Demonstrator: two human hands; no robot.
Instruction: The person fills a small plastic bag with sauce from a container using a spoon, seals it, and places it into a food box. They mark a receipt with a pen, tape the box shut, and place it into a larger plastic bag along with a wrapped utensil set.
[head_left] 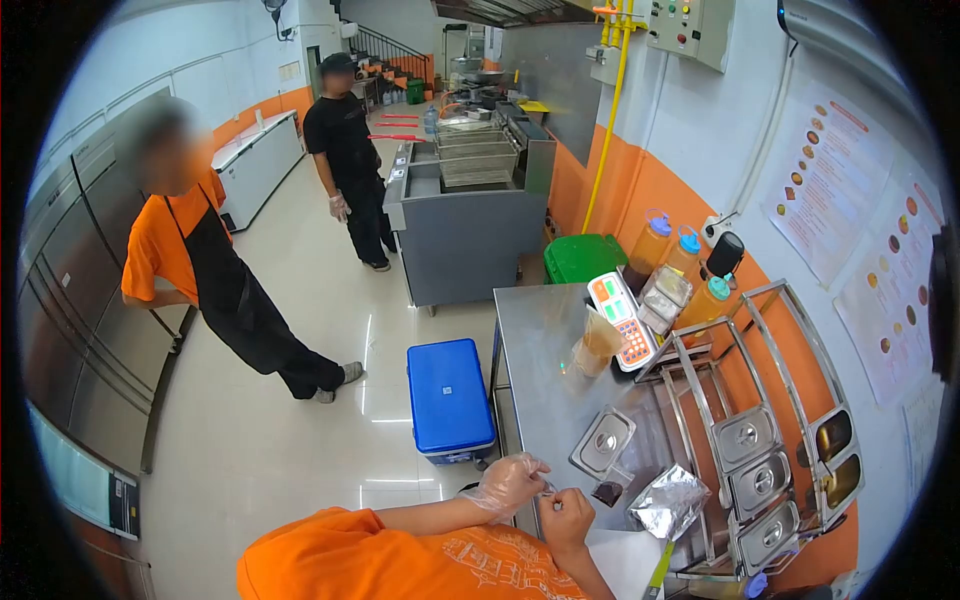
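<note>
My left hand (508,487), in a clear plastic glove, is held at the near edge of the steel table. Its fingertips are pinched together, close to my right hand. My right hand (566,517) looks bare, its fingers curled inward. Whatever lies between the fingers is too small to make out. Just beyond the hands is a steel pan lid (604,442), with a small container of something dark (607,492) nearer to me. Crumpled foil (671,503) lies to the right, above a white sheet or board (627,562) and a green handle (660,570).
A steel rack (690,385) holds several lidded pans on the right. A scale (622,322) and sauce bottles (712,300) stand farther back on the steel table (530,345). A blue cooler box (450,395) sits on the floor. Two people stand left, beyond it.
</note>
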